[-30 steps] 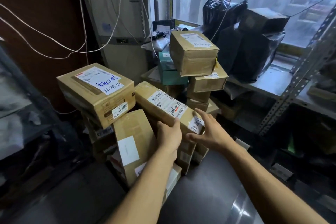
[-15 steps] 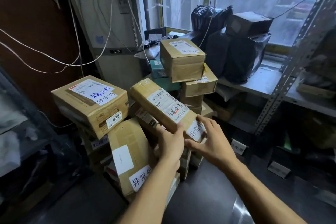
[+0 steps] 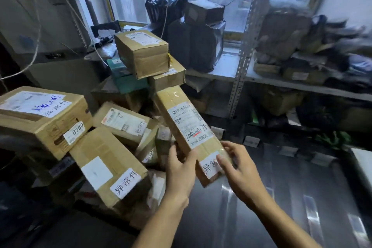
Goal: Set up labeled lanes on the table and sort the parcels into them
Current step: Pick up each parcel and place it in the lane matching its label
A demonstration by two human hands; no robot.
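At the near end of the long parcel (image 3: 189,131), a two-sided grip is formed: left hand (image 3: 181,169) and right hand (image 3: 239,169) are curled round opposite edges. It is held tilted above the dark surface (image 3: 261,217), clear of the pile (image 3: 104,163); it should be drawn away level.

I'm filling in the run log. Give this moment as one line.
step: picking parcel | left hand: grips long parcel | right hand: grips its near end | pile: unsorted
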